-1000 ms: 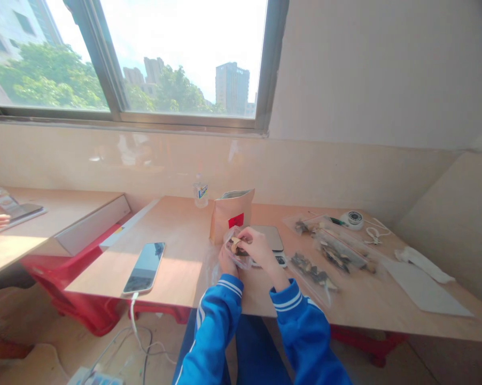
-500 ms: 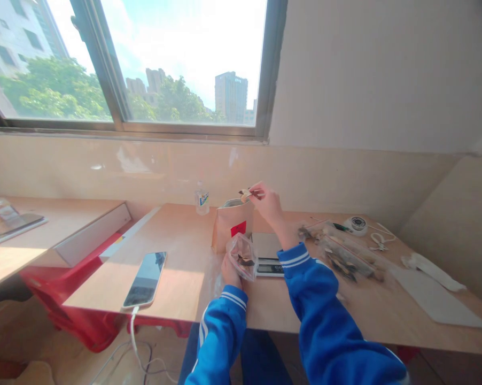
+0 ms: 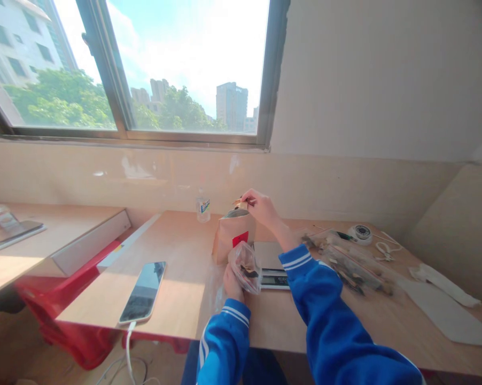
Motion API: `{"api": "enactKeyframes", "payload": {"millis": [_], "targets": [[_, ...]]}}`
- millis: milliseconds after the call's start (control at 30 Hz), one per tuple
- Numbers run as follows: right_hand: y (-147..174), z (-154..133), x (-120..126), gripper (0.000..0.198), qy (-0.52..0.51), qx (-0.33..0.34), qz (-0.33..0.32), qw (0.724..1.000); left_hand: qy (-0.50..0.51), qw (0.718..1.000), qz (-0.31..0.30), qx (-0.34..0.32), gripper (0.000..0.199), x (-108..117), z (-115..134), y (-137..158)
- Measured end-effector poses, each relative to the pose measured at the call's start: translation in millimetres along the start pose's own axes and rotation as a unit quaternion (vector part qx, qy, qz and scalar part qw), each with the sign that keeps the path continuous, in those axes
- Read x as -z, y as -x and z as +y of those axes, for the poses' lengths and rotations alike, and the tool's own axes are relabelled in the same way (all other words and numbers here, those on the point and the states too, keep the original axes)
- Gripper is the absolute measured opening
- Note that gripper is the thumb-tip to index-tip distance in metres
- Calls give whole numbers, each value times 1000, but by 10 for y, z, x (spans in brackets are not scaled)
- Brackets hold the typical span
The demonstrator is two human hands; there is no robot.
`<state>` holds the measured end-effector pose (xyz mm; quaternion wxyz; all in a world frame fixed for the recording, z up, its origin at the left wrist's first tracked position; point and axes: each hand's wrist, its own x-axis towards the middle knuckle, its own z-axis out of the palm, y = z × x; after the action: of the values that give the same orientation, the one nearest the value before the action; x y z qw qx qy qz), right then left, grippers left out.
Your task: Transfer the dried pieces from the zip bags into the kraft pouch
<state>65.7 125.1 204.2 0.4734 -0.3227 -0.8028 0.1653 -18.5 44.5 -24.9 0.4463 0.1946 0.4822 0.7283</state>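
My left hand (image 3: 232, 284) is closed round a clear plastic bag (image 3: 248, 255), its mouth open and some dark dried pieces inside. Behind it a brown paper bag (image 3: 226, 235) with a red label stands upright and open at the top. Pinched in the fingers of my right hand (image 3: 264, 209) are a few dried slices (image 3: 239, 204), dark and pale, held right at the paper bag's mouth. Their exact kind is too small to tell. A flat kitchen scale (image 3: 276, 280) lies just right of the plastic bag, partly covered by my right forearm.
On the right lie clear bags of dried pieces (image 3: 351, 267), a white round device (image 3: 361, 233) with a cable, and a white sheet (image 3: 451, 310). A phone (image 3: 144, 293) on a charging cable lies left. A clear bottle (image 3: 203, 207) stands at the back.
My right hand has lowered the dried slices from above the paper bag to its mouth. The left hand still holds the plastic bag, and the camera view has tilted slightly up.
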Motion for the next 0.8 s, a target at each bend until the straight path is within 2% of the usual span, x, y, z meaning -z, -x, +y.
{"api": "enactKeyframes", "payload": {"millis": [133,300,433,533,667,733,800], "targets": [[-108,-32,59,17,39,-11,-111,993,29,1000,-10,-1,38,17,2,0],[-187,-41,25,17,160,-7,-226,961,38,999,-27,5,34,33,-25,-16],[-244,-28,-1,24,158,-28,-288,944,35,999,-23,-2,34,30,-34,-23],[-247,10,3,25,145,-50,-292,944,31,999,-21,-11,34,32,-40,-25],[-209,87,-9,21,164,-75,-202,963,22,999,-21,-28,33,36,-44,-25],[-191,113,-31,17,161,-65,-162,971,22,999,-20,-28,33,35,-52,-31],[-161,113,-55,7,151,-40,-155,975,18,999,-15,-22,32,32,-64,-41]]}}
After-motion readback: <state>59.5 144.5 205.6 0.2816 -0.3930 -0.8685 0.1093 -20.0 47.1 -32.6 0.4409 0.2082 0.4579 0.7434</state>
